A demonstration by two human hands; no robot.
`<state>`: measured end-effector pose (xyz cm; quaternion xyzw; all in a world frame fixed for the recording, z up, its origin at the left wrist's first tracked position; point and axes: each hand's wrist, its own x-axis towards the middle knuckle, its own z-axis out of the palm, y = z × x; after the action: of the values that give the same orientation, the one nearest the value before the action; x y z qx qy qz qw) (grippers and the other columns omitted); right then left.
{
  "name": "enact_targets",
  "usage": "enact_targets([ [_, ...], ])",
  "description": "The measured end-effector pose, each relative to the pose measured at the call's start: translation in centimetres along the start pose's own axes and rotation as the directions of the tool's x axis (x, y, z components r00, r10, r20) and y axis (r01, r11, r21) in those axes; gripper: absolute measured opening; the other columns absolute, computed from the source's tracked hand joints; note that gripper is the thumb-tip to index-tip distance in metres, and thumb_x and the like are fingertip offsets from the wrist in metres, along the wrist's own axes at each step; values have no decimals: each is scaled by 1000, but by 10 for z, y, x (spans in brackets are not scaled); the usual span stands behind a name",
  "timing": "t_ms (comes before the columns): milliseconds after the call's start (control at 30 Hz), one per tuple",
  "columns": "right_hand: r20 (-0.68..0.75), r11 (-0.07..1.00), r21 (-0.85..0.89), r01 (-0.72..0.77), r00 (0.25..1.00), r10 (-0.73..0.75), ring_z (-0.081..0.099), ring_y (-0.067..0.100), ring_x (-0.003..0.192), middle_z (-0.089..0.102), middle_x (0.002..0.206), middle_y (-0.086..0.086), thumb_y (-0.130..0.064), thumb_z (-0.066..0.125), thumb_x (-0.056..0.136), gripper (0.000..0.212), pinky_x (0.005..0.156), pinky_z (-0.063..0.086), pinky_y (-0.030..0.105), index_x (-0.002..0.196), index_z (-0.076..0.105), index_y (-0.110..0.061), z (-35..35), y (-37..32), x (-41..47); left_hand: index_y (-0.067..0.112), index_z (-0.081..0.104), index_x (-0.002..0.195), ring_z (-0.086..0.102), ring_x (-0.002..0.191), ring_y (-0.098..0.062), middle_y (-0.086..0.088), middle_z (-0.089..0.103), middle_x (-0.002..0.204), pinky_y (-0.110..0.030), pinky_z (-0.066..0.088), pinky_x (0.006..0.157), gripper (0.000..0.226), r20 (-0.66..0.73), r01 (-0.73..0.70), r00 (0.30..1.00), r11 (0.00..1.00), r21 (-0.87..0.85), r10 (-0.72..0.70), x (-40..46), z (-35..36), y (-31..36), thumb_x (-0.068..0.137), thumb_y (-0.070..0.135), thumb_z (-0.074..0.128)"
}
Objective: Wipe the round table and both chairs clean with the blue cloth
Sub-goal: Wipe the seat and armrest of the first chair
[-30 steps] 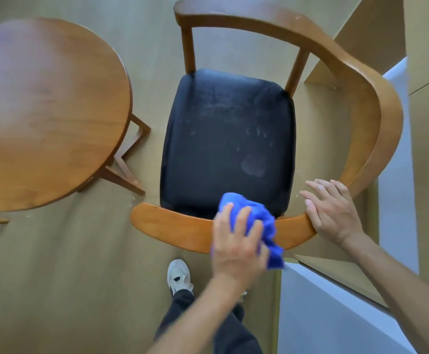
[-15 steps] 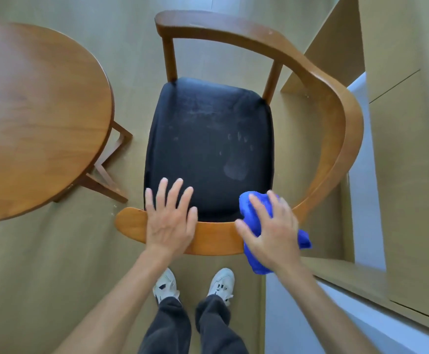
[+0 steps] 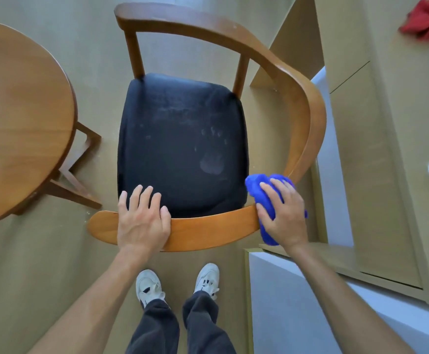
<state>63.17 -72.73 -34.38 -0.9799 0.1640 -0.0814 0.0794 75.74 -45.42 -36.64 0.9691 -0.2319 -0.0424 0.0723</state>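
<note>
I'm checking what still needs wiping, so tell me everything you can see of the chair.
The chair is seen from above, standing on the floor to the right of the round table. It has a curved, orange-brown wooden rail and a black padded seat that looks like leather, with pale smudges and a handprint-like mark. Two wooden posts carry the far side of the rail. The left hand rests flat on the near rail; the right hand presses the blue cloth onto the rail's right bend.
</note>
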Motion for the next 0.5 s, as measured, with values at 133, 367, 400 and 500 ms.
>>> enact_targets([
  [133, -81, 975, -13, -222, 972, 220, 58, 38, 111, 66, 117, 10, -24, 62, 78, 32, 88, 48, 50, 107, 71, -12, 7, -30, 13, 5, 64, 116, 50, 125, -34, -16, 60, 128, -51, 27, 111, 46, -5, -8, 1000, 1000, -24, 8, 1, -3, 2, 92, 29, 32],
  [367, -47, 978, 206, 35, 999, -26, 50, 33, 123, 55, 136, 3, -37, 57, 86, 41, 94, 40, 46, 126, 60, -26, 36, -176, -35, -3, 64, 113, 59, 115, -36, -19, 64, 121, -48, 43, 103, 45, -121, 37, 990, 969, -245, -68, 4, -8, 0, 94, 21, 31],
  [400, -48, 975, 185, 122, 992, -115, 51, 33, 121, 56, 136, 4, -39, 59, 86, 42, 93, 44, 46, 125, 61, -26, 33, -161, -31, -3, 64, 113, 60, 113, -37, -19, 64, 120, -48, 44, 102, 44, -144, 29, 987, 970, -240, -65, 4, -6, -1, 94, 20, 32],
  [500, 1, 976, 108, 187, 982, -188, 50, 37, 123, 51, 139, 13, -43, 65, 80, 48, 97, 42, 50, 124, 64, -23, 17, -95, -19, -3, 65, 112, 60, 113, -37, -20, 64, 120, -48, 44, 102, 41, -189, -20, 982, 984, -177, -14, 1, -1, -1, 94, 20, 36],
])
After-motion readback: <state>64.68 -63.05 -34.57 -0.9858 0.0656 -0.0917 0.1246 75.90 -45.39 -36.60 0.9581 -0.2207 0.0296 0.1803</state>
